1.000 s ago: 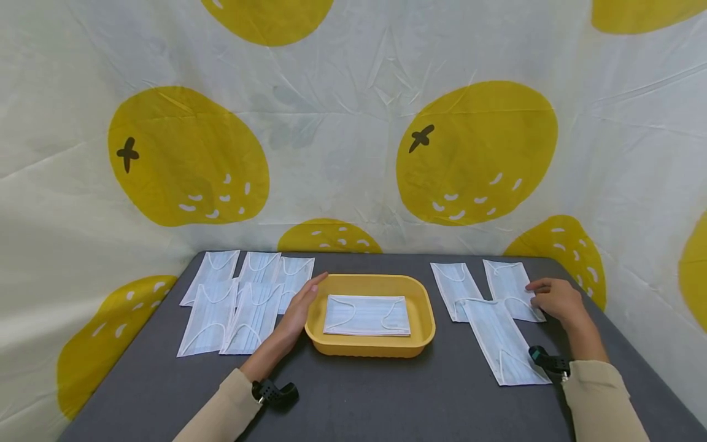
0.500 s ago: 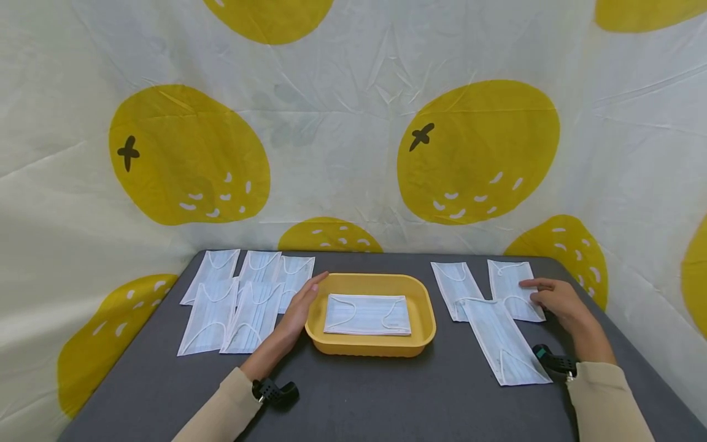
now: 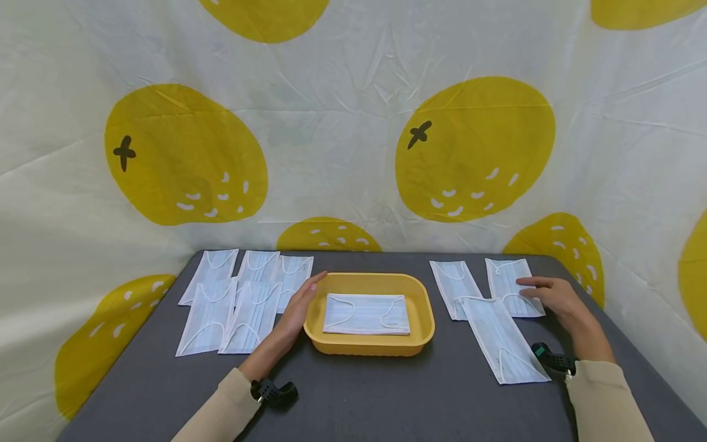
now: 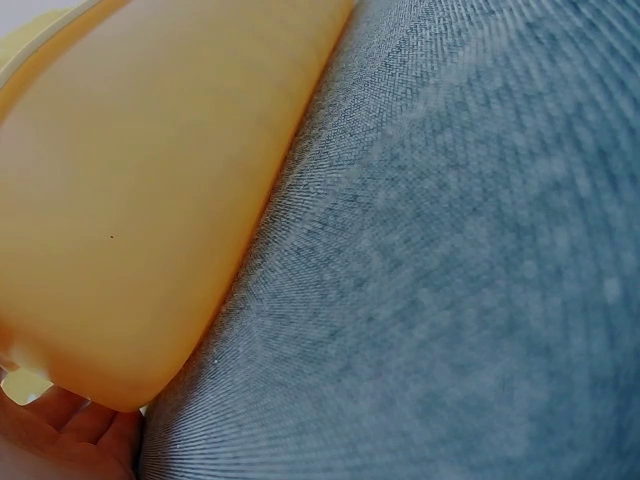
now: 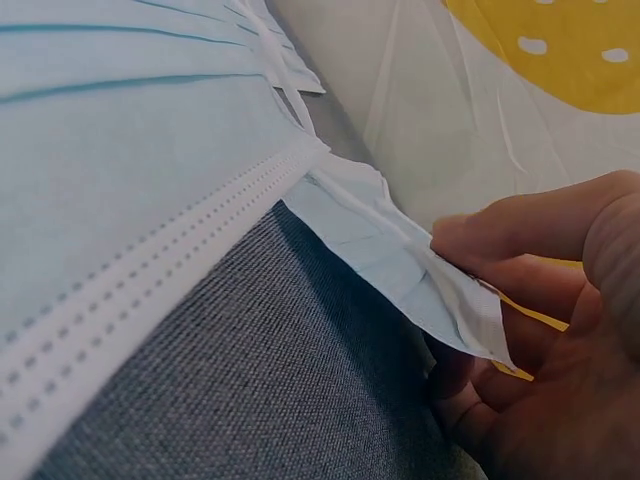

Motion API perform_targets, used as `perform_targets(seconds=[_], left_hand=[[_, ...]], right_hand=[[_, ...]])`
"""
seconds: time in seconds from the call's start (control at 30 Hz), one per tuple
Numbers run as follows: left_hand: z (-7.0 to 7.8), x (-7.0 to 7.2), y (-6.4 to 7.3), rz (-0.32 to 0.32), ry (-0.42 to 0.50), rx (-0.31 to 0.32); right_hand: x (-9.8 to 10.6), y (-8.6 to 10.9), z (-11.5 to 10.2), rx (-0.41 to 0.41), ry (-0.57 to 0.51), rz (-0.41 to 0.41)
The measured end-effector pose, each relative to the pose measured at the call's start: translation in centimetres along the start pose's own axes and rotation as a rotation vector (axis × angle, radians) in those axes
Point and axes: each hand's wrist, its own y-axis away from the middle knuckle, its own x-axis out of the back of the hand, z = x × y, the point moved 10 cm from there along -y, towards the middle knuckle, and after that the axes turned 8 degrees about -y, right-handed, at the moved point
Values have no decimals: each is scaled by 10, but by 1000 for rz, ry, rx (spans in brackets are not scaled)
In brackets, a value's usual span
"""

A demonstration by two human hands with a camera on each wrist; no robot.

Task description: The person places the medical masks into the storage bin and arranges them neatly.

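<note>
Near the table's [image 3: 409,399] far right corner, the right hand [image 3: 560,301] is pinching a mask [image 3: 504,279] by its edge, probably because it is lying nearly flat; the left hand [image 3: 296,314], fingers straight, is touching the tray [image 3: 367,347], apparently steadying it.

Bare table [image 3: 381,399] makes a lane from near to far between the tray [image 3: 367,347] and the right masks [image 3: 499,341], up to the curtain [image 3: 331,153]. The tray can be entered from above. At its left, the left hand [image 3: 298,310] blocks the gap before the left masks [image 3: 207,316]. The right hand [image 3: 556,302] bars the far right mask [image 3: 501,285] from the right; under that mask's raised edge there seems to be room, though the close view leaves doubt.
</note>
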Motion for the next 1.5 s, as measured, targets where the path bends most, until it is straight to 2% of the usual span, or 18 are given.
perform_targets(seconds=[0.43, 0.8, 1.27, 1.5], left_hand=[[-3, 0, 0, -6, 4, 9], [-1, 0, 0, -6, 4, 7], [1, 0, 1, -4, 6, -4], [2, 0, 1, -1, -2, -5]], right_hand=[[-1, 0, -2, 27, 33, -7], [-1, 0, -2, -9, 0, -8], [3, 1, -14, 44, -25, 26], [9, 4, -27, 99, 32, 79]])
